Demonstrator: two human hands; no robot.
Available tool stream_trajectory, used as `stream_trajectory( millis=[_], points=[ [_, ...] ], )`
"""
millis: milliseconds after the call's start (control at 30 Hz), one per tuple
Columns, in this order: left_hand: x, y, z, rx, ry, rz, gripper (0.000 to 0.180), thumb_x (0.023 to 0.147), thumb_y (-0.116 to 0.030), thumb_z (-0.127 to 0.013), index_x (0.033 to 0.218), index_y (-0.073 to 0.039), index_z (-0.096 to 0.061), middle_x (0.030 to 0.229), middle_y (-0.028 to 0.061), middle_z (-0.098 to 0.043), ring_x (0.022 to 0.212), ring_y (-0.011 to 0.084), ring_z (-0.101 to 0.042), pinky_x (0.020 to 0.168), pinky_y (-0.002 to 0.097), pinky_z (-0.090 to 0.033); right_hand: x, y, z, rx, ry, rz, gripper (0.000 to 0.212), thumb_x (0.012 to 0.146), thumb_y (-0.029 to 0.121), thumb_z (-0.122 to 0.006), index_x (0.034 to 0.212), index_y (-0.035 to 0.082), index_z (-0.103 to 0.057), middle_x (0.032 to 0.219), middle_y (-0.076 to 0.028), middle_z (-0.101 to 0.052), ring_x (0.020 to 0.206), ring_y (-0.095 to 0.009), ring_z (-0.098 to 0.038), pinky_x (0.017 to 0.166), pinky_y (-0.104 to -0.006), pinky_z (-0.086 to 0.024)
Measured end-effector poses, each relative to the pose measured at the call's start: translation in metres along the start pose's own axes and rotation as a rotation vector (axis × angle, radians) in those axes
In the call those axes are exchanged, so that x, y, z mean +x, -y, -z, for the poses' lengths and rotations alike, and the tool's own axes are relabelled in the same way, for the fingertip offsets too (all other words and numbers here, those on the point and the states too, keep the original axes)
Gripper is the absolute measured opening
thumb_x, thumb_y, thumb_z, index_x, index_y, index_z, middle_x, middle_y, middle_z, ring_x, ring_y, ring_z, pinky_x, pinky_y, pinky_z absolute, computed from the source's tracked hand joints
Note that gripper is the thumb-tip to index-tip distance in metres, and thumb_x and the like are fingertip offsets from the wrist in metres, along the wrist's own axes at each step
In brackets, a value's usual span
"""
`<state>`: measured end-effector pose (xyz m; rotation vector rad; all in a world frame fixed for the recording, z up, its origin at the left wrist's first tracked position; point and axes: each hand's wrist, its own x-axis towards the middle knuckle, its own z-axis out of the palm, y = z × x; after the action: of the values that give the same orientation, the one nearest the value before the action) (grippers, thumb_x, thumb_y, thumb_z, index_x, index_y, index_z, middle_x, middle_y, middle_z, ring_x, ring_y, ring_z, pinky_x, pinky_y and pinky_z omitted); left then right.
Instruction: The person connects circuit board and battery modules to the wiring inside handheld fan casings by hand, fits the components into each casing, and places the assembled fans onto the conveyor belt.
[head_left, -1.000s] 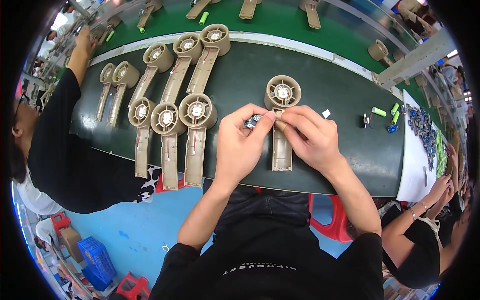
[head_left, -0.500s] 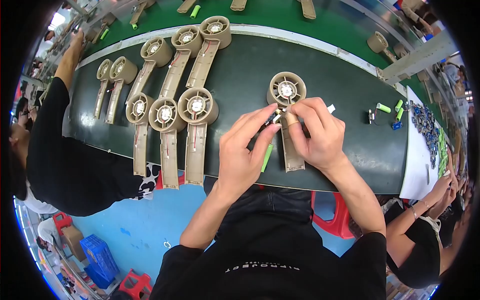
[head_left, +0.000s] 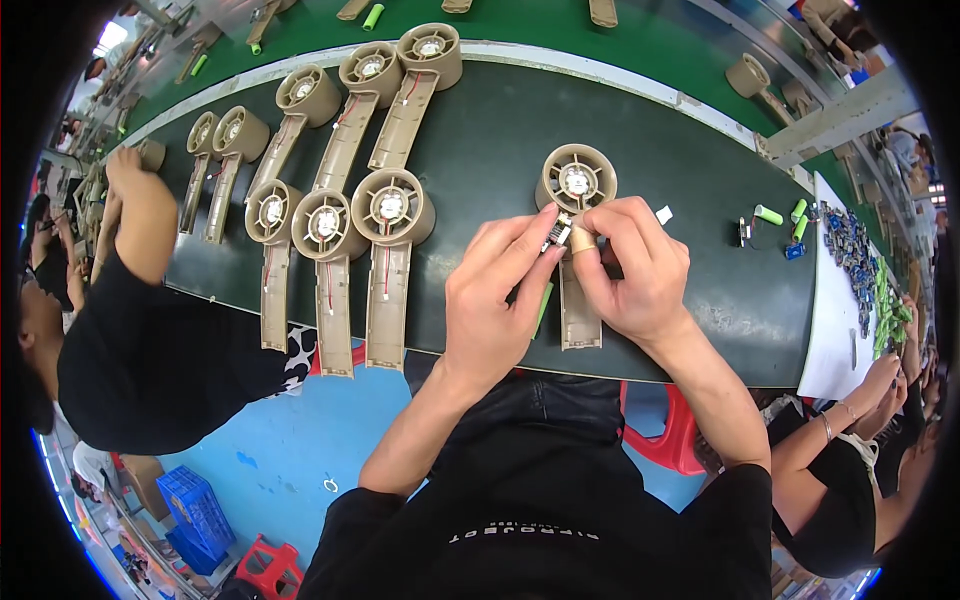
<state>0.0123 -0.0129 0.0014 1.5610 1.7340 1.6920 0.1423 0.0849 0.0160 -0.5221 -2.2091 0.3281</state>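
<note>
In front of me on the dark green bench lies a beige handheld fan shell (head_left: 577,160), its round fan end away from me and its open handle (head_left: 581,325) toward me. Over the top of that handle my left hand (head_left: 490,290) pinches a small circuit board (head_left: 557,236) between thumb and fingers. My right hand (head_left: 640,270) meets it there, fingertips pressed together close to the board; whatever they grip is hidden. A tan cover sits on one of its fingers. Below my left fingers shows part of a green battery cell (head_left: 543,306).
To the left stand several similar fan shells (head_left: 387,270) with thin wires. At right are green cells (head_left: 768,215), a wired board (head_left: 744,232) and a white sheet (head_left: 828,330) heaped with blue boards (head_left: 850,250). Co-workers sit on both sides; one arm (head_left: 150,220) reaches over the bench.
My left hand has shifted slightly right, and the board has turned in its fingers, closer to my right fingertips. The shell's handle has swung a little left. The left co-worker's arm has bent inward.
</note>
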Motion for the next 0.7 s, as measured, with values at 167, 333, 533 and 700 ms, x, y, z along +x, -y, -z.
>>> stream_trajectory(
  millis=[167, 333, 533, 700],
  points=[
    [0.0011, 0.0011, -0.0026, 0.104, -0.052, -0.130, 0.036, 0.081, 0.006, -0.071, 0.117, 0.004, -0.067, 0.097, 0.0128, -0.067, 0.084, 0.0270, -0.062, 0.072, 0.0358, -0.051, 0.0003, -0.0003, 0.0007, -0.016, -0.001, 0.006, 0.016, 0.076, -0.002, -0.072, 0.091, 0.002, -0.065, 0.086, -0.007, -0.064, 0.056, -0.013, -0.062, 0.048, -0.0250, -0.049],
    [0.0040, 0.0029, -0.0004, 0.142, -0.032, -0.175, 0.035, 0.081, 0.006, -0.071, 0.116, 0.005, -0.066, 0.095, 0.0122, -0.066, 0.083, 0.0275, -0.061, 0.071, 0.0366, -0.051, 0.0022, -0.0017, 0.0024, -0.078, 0.001, 0.069, 0.017, 0.076, -0.002, -0.073, 0.092, 0.002, -0.066, 0.086, -0.008, -0.065, 0.062, -0.018, -0.064, 0.052, -0.0274, -0.051],
    [0.0048, 0.0019, 0.0011, 0.138, 0.000, -0.179, 0.036, 0.081, 0.006, -0.070, 0.116, 0.005, -0.066, 0.094, 0.0115, -0.065, 0.083, 0.0270, -0.061, 0.071, 0.0364, -0.050, 0.0037, -0.0042, 0.0034, -0.069, 0.009, 0.132, 0.019, 0.075, -0.004, -0.073, 0.093, 0.000, -0.067, 0.088, -0.009, -0.066, 0.065, -0.021, -0.065, 0.055, -0.0287, -0.052],
    [0.0072, 0.0035, 0.0004, 0.113, 0.025, -0.153, 0.038, 0.078, 0.011, -0.071, 0.115, 0.004, -0.069, 0.092, 0.0123, -0.066, 0.082, 0.0253, -0.062, 0.069, 0.0330, -0.050, 0.0029, -0.0087, 0.0035, -0.057, 0.000, 0.170, 0.019, 0.075, -0.005, -0.073, 0.093, -0.001, -0.067, 0.087, -0.011, -0.067, 0.067, -0.022, -0.067, 0.056, -0.0293, -0.053]
  ],
)
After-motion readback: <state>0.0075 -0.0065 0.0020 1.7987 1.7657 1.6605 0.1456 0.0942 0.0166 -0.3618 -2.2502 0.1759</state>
